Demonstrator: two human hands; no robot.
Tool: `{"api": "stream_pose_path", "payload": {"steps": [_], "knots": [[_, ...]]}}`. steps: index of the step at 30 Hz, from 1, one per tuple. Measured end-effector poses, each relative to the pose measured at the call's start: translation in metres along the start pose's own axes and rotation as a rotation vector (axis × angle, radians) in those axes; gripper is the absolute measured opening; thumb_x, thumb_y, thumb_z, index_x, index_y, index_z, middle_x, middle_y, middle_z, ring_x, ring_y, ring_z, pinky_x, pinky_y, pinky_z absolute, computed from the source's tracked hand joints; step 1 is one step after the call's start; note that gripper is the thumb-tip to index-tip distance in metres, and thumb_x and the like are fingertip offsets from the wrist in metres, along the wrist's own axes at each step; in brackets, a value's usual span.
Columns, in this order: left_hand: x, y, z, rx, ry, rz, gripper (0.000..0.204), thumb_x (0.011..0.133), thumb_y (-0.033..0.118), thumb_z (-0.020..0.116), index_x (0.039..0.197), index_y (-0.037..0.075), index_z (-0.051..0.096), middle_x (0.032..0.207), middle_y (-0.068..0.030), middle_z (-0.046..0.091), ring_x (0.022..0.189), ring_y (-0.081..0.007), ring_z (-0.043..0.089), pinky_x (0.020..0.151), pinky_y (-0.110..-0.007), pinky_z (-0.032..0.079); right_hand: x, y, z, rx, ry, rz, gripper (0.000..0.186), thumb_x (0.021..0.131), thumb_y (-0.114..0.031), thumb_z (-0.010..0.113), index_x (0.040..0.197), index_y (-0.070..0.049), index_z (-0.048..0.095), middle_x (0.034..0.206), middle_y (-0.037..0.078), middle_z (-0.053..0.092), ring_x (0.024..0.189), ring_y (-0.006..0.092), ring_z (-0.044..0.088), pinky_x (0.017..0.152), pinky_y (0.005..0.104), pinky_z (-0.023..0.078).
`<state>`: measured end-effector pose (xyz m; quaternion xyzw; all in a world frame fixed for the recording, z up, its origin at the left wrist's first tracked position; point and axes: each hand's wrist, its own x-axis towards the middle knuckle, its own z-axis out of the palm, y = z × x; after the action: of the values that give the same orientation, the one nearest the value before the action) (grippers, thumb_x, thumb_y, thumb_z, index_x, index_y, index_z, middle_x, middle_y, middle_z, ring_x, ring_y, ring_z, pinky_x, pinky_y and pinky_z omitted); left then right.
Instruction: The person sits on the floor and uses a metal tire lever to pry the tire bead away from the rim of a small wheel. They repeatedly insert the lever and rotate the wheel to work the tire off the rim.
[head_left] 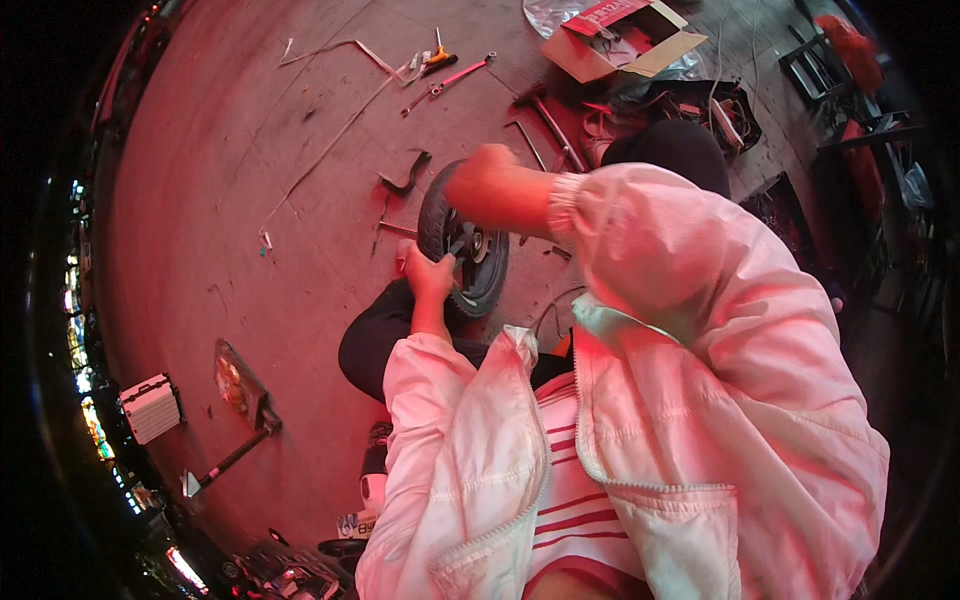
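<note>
A small wheel with a black tyre point(487, 288) and a dark spoked hub stands on edge on the floor between my legs. My left hand point(430, 275) grips its near left side, thumb toward the rim and fingers around the tyre. Over the tyre's upper right edge, my right hand point(493, 186) is closed like a fist and slightly blurred. Whatever its fingers hold is hidden beneath it. A black curved bracket point(405, 174) lies just beyond the wheel, and a thin metal rod point(398, 229) is beside its left side.
Farther off lie an orange-handled tool point(439, 62), a red-handled wrench point(462, 76) and a long pale cord point(335, 145). A hammer-like tool point(555, 130) rests near my right foot. Beyond is an open cardboard box point(580, 58). A silver case point(152, 408) stands at left.
</note>
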<state>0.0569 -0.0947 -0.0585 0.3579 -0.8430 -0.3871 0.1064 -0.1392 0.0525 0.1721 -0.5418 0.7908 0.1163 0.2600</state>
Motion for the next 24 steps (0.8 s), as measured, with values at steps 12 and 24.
{"api": "stream_pose_path", "payload": {"steps": [12, 24], "knots": [[0.002, 0.050, 0.003, -0.077, -0.058, -0.090, 0.075, 0.068, 0.021, 0.081, 0.128, -0.006, 0.046, 0.119, -0.0235, 0.060, 0.111, -0.0344, 0.058, 0.099, -0.040, 0.043, -0.003, 0.034, 0.264, 0.857, 0.200, 0.215, 0.020, 0.083, -0.010, 0.064, 0.102, -0.010, 0.065, 0.099, 0.013, 0.070, 0.094, 0.0356, 0.067, 0.077, 0.0465, 0.052], [-0.032, 0.097, 0.012, -0.045, -0.227, 0.064, 0.101, 0.077, 0.024, 0.080, 0.151, -0.002, 0.017, 0.148, -0.0264, 0.037, 0.135, -0.0338, 0.041, 0.112, -0.038, 0.032, -0.022, 0.051, 0.270, 0.577, 0.129, 0.483, 0.021, 0.086, -0.027, 0.067, 0.104, -0.016, 0.067, 0.105, 0.012, 0.069, 0.102, 0.0347, 0.066, 0.085, 0.0511, 0.050]]}}
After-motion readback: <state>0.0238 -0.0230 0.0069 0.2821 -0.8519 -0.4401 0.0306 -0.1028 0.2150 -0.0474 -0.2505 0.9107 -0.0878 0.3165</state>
